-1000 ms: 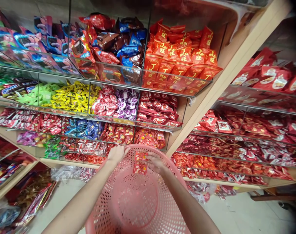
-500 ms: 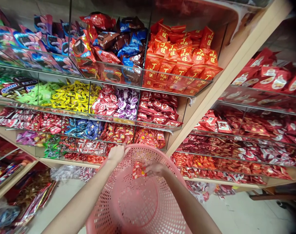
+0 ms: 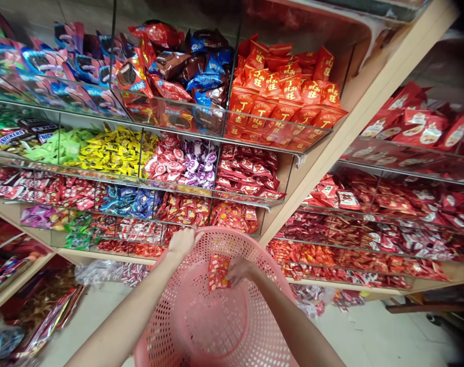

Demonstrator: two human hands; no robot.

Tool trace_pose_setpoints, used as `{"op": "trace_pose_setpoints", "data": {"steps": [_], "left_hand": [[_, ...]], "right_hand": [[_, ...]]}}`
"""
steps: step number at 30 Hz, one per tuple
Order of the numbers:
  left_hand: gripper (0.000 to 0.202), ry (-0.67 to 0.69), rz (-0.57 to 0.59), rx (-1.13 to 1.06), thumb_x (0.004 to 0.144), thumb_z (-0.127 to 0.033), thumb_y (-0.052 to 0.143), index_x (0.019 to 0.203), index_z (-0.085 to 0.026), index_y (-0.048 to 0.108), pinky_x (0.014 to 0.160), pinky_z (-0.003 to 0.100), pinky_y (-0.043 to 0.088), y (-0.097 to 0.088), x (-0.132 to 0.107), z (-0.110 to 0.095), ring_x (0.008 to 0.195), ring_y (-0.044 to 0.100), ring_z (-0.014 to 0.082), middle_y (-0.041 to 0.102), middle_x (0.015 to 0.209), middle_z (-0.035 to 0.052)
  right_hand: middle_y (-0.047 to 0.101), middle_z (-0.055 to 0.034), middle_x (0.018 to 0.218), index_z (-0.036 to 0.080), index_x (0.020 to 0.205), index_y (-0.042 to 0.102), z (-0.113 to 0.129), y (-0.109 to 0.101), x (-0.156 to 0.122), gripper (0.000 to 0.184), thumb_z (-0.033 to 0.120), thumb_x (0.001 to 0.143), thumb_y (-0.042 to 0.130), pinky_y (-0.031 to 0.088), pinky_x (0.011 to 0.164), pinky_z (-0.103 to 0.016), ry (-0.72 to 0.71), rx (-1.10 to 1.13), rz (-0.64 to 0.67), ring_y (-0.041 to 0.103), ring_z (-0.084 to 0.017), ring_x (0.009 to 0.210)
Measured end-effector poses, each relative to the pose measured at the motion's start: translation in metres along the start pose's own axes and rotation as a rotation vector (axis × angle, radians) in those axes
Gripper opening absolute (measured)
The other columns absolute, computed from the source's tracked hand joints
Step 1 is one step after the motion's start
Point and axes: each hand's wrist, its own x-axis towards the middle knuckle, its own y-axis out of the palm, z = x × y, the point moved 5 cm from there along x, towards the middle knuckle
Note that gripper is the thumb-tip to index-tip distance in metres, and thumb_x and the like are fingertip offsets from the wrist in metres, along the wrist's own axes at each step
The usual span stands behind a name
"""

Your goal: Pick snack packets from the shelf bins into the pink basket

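Note:
My left hand (image 3: 184,242) is closed over the far rim of a pink plastic basket (image 3: 264,260) with a perforated wall. Inside the basket, my right hand (image 3: 240,270) holds a red candy packet (image 3: 218,272) with pale and yellow spots, gripped at its right side. The packet hangs above the basket floor; whether it is a single packet or a few together, I cannot tell. Part of my right hand's fingers is hidden behind the packet. Just beyond the rim lies a shelf bin of similar red spotted packets (image 3: 235,216).
Tiered shelves with clear dividers hold red gold-lettered packets (image 3: 289,89), yellow-wrapped candies (image 3: 115,150), purple ones (image 3: 199,163) and Snickers bars (image 3: 21,135). A slanted wooden panel (image 3: 354,122) separates the right-hand shelves. Plastic bags (image 3: 98,272) lie on the floor below.
My right hand has shifted slightly lower in the basket, and the red packet has turned more upright, showing more of its face. My left hand stays on the rim.

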Motion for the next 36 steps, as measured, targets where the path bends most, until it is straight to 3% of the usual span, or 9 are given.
{"op": "trace_pose_setpoints", "data": {"steps": [4, 8, 12, 15, 21, 29, 36], "left_hand": [[0.058, -0.015, 0.007, -0.001, 0.089, -0.053, 0.019, 0.108, -0.014, 0.057, 0.072, 0.037, 0.047, 0.0, 0.0, -0.001, 0.085, 0.065, 0.0283, 0.068, 0.087, 0.0166], [0.056, -0.029, 0.002, 0.0, 0.089, -0.052, 0.023, 0.11, -0.013, 0.057, 0.072, 0.036, 0.047, -0.002, 0.0, -0.001, 0.086, 0.065, 0.029, 0.068, 0.088, 0.017], [0.056, -0.039, 0.0, -0.006, 0.089, -0.052, 0.021, 0.112, -0.013, 0.056, 0.071, 0.036, 0.047, -0.002, -0.001, 0.0, 0.086, 0.065, 0.029, 0.068, 0.089, 0.0171], [0.055, -0.035, -0.013, 0.004, 0.089, -0.051, 0.022, 0.112, -0.013, 0.056, 0.069, 0.037, 0.048, -0.002, 0.0, 0.0, 0.084, 0.065, 0.0302, 0.068, 0.089, 0.017], [0.056, -0.043, -0.05, 0.028, 0.089, -0.051, 0.023, 0.112, -0.013, 0.056, 0.069, 0.036, 0.048, 0.0, 0.001, 0.0, 0.084, 0.065, 0.03, 0.068, 0.088, 0.017], [0.055, -0.058, -0.032, -0.004, 0.089, -0.051, 0.023, 0.117, -0.014, 0.052, 0.071, 0.035, 0.048, 0.002, -0.001, 0.001, 0.087, 0.064, 0.0282, 0.067, 0.091, 0.0161], [0.054, -0.047, -0.048, 0.017, 0.09, -0.049, 0.024, 0.115, -0.012, 0.055, 0.068, 0.036, 0.048, 0.0, -0.003, 0.002, 0.082, 0.065, 0.0294, 0.068, 0.087, 0.0168]], "right_hand": [[0.056, -0.006, 0.037, 0.016, 0.045, 0.053, 0.005, -0.012, 0.003, 0.025, 0.026, 0.047, 0.076, 0.049, 0.041, -0.033, 0.031, -0.185, -0.121, 0.057, -0.021, 0.041], [0.055, -0.0036, 0.039, 0.018, 0.045, 0.051, 0.045, -0.039, -0.008, 0.024, 0.027, 0.061, 0.067, 0.045, 0.049, -0.028, -0.188, -0.298, -0.358, 0.056, -0.018, 0.045], [0.066, -0.0045, 0.075, 0.019, 0.071, 0.058, 0.1, -0.066, -0.026, 0.001, 0.019, 0.07, 0.058, 0.04, 0.07, -0.028, -0.475, -0.413, -0.679, 0.058, -0.018, 0.077], [0.062, -0.0056, 0.1, 0.021, 0.088, 0.057, 0.128, -0.074, -0.028, 0.016, 0.016, 0.073, 0.057, 0.035, 0.081, -0.03, -0.566, -0.531, -0.808, 0.051, -0.021, 0.097], [0.06, -0.0088, 0.103, 0.02, 0.098, 0.051, 0.148, -0.073, -0.01, 0.029, 0.019, 0.071, 0.063, 0.034, 0.076, -0.03, -0.523, -0.64, -0.876, 0.051, -0.023, 0.096], [0.058, -0.0054, 0.098, 0.021, 0.107, 0.046, 0.151, -0.073, -0.002, 0.043, 0.018, 0.068, 0.064, 0.035, 0.07, -0.027, -0.51, -0.66, -0.875, 0.053, -0.019, 0.088], [0.056, -0.0033, 0.094, 0.021, 0.106, 0.051, 0.15, -0.075, 0.003, 0.04, 0.016, 0.069, 0.063, 0.037, 0.073, -0.026, -0.565, -0.68, -0.83, 0.052, -0.017, 0.087]]}}
